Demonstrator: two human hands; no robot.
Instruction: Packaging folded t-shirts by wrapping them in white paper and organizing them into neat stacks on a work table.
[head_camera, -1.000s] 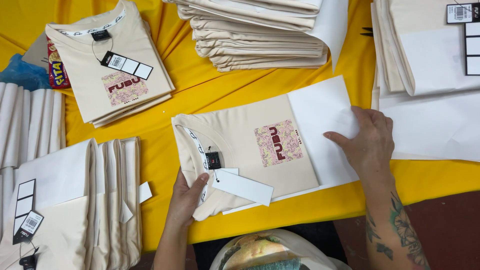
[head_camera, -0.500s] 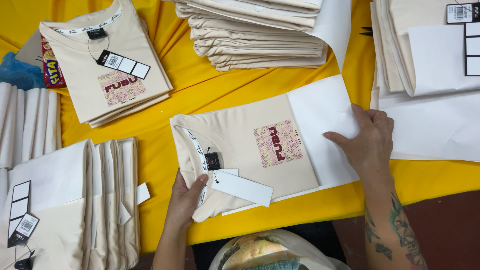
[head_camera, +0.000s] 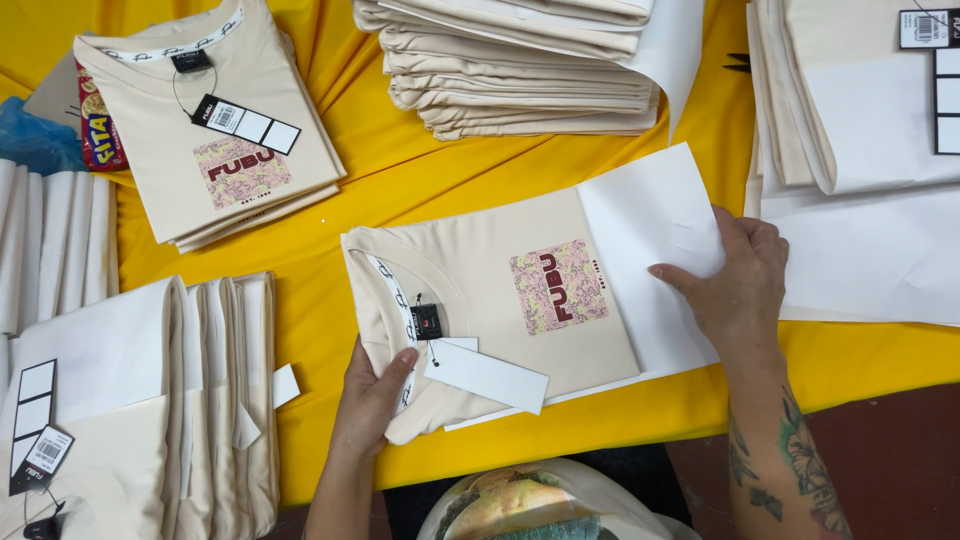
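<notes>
Beige folded shirt lies mid-table on white paper, collar left, long axis left–right; bare yellow cloth rings it. Left hand pinches the collar edge — right hand presses flat, fingers together, on paper.

A garment packing workshop: stacks of folded beige shirts with hang tags cover a yellow-draped surface.
</notes>
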